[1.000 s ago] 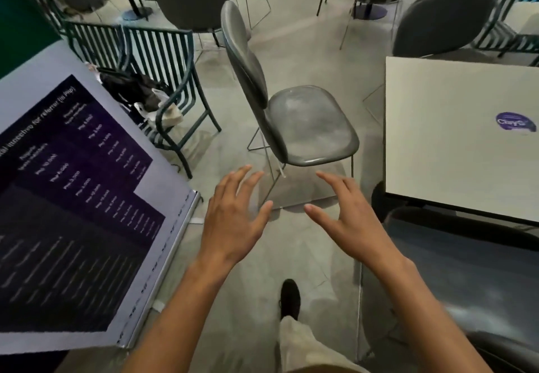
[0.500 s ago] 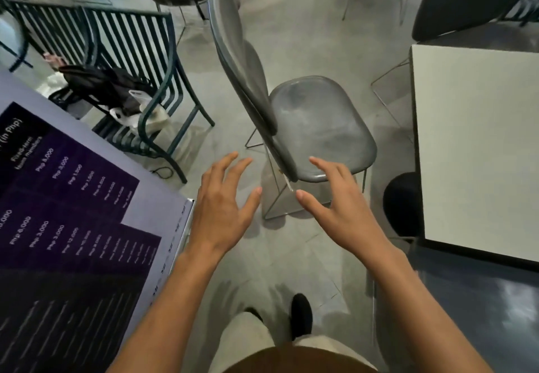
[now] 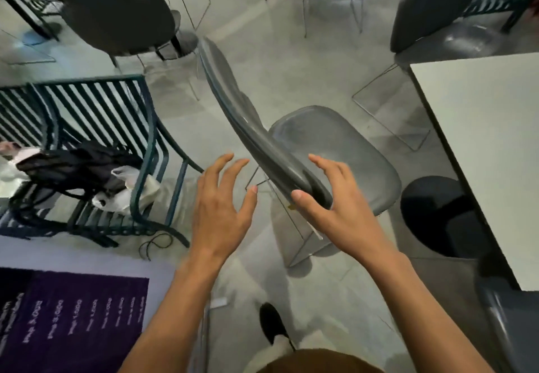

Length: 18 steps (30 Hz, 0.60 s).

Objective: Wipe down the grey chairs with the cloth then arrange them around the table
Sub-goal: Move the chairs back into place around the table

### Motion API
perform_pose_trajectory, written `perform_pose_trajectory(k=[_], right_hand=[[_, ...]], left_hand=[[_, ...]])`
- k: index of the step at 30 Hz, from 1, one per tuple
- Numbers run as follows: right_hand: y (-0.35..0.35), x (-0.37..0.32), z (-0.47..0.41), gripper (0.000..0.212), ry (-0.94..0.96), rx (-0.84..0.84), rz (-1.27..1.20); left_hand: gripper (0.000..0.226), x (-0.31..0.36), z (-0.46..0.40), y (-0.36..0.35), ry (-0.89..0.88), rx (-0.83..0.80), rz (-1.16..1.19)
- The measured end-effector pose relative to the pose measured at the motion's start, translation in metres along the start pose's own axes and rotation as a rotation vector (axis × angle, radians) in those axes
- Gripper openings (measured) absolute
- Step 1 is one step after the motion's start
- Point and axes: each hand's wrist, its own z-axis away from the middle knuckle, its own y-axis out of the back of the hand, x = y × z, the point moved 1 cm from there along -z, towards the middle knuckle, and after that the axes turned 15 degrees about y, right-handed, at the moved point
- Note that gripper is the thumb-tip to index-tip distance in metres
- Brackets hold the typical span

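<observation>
A grey chair with thin wire legs stands on the floor in the middle, its seat toward the white table at the right. My right hand is spread at the near end of the chair's backrest, thumb below its edge and fingers above it; whether it touches is unclear. My left hand hovers with fingers spread just left of the backrest, holding nothing. No cloth is in view.
A green slatted metal chair with a black bag stands at the left. A purple price board lies at the lower left. More grey chairs stand behind, another chair at the table's far side, and a dark seat under the table's near edge.
Both hands have moved forward to the chair's backrest; the right hand now flanks its near end. The view has come closer to the chair.
</observation>
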Motion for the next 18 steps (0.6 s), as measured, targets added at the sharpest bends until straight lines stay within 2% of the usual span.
perform_pose_trajectory(k=[4,10,18], right_hand=[[-0.022,-0.005,-0.041,0.073,-0.055,-0.043,0.035],[-0.052,-0.005,-0.098,0.08,-0.173,-0.208,0.267],[-0.073,-0.008,-0.203,0.076,-0.25,-0.287,0.273]], left_hand=[[0.041,-0.016,-0.066,0.007,-0.044,0.013,0.037],[0.037,-0.036,-0.154,-0.006,-0.111,-0.033,0.035],[0.037,-0.07,-0.286,-0.017,-0.228,-0.094,0.008]])
